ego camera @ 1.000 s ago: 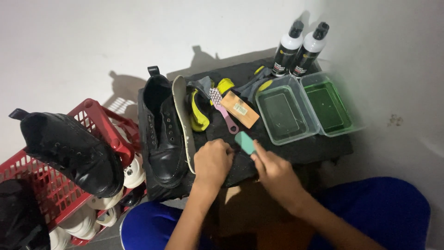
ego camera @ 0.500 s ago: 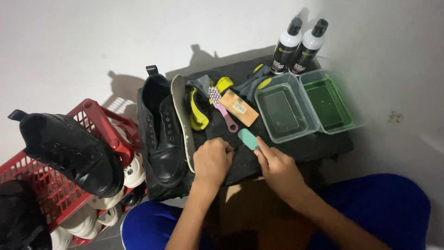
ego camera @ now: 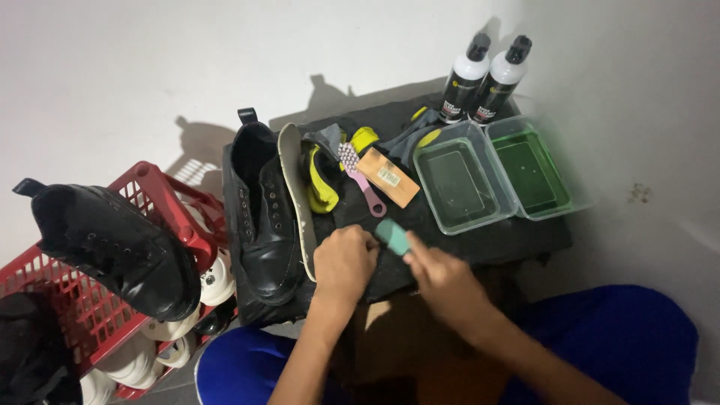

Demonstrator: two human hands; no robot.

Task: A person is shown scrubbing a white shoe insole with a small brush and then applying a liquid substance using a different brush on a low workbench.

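Head view, two clear tubs [ego camera: 463, 182], green liquid

The right hand [ego camera: 442, 281] pinches a teal brush [ego camera: 393, 235] beside the left hand [ego camera: 343, 262], near a black boot [ego camera: 262, 217].

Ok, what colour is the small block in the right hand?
Teal green; the small block shows best in the head view.

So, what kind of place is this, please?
Probably a home shoe-cleaning corner on the floor: a black boot lies on a dark mat beside brushes, two spray bottles and water trays; a red basket holds more shoes.
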